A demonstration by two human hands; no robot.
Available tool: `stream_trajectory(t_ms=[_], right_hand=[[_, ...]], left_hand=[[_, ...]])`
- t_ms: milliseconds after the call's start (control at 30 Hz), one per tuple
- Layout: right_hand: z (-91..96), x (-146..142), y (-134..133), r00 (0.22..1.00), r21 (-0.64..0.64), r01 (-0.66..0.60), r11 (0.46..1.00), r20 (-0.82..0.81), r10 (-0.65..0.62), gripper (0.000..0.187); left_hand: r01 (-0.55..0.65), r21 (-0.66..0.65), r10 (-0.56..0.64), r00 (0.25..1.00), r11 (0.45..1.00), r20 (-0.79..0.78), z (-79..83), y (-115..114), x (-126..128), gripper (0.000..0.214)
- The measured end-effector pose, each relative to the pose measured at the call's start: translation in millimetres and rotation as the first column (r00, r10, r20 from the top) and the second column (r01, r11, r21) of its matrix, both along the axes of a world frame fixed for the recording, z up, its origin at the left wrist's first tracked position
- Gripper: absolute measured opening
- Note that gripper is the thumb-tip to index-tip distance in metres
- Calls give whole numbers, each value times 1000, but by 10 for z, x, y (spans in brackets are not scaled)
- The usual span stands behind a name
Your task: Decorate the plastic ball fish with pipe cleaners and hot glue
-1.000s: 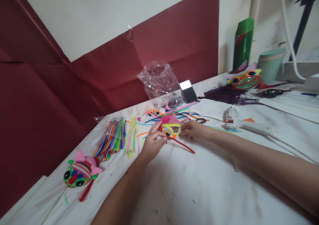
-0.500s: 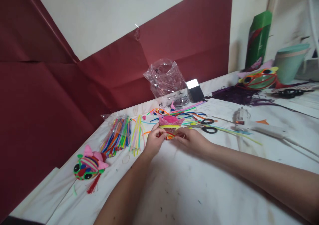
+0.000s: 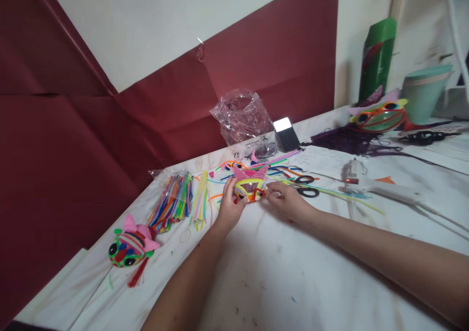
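Observation:
A small animal-face craft [image 3: 251, 188] with pink pointed ears and a yellow pipe-cleaner outline is held low over the table in the middle of the view. My left hand [image 3: 230, 205] grips its left side, fingers behind and thumb at the lower edge. On the right, my right hand [image 3: 287, 200] pinches the end of a bent red pipe cleaner [image 3: 258, 192] that lies across the front of the craft. Its fingertips are small and partly hidden. Scissors with black handles [image 3: 308, 192] lie just beyond my right hand, among loose pipe cleaners [image 3: 340, 192].
A finished-looking colourful animal head [image 3: 128, 248] with a red tassel sits at left, near bundled pipe cleaners [image 3: 172, 201]. At right lies a corded white glue gun [image 3: 384, 189]. Behind stand a clear plastic bag [image 3: 242, 118], a dark box [image 3: 286, 134] and a teal cup [image 3: 425, 96].
The craft has been tilted so its front with the yellow outline faces me more. My right hand has drawn slightly right, away from my left hand.

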State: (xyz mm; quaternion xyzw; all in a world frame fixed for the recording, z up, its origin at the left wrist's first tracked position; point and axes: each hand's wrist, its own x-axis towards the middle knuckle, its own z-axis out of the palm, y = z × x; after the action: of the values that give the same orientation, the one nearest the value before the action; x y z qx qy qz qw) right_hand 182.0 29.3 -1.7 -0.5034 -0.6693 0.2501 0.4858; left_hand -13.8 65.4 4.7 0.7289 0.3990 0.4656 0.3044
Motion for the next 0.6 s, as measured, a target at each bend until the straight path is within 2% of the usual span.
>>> stream_trajectory(t_ms=[133, 300, 433, 500, 600], right_hand=[[-19, -11, 70, 995, -31, -43, 999, -88, 40, 12], [-48, -26, 104, 978, -96, -65, 993, -205, 45, 17], [1, -27, 53, 961, -141, -79, 987, -273, 38, 18], [51, -32, -5, 960, -156, -104, 982, -274, 58, 17], [111, -58, -117, 962, -190, -145, 971, -257, 93, 16]], left_hand=[[98, -91, -94, 995, 991, 46, -29, 74, -16, 72], [-37, -61, 40, 998, 997, 56, -5, 39, 22, 89], [-56, -106, 69, 990, 993, 122, 88, -66, 66, 93], [-107, -77, 112, 991, 991, 74, 160, -139, 59, 88], [-221, -18, 216, 965, 975, -146, 272, -278, -8, 77]])
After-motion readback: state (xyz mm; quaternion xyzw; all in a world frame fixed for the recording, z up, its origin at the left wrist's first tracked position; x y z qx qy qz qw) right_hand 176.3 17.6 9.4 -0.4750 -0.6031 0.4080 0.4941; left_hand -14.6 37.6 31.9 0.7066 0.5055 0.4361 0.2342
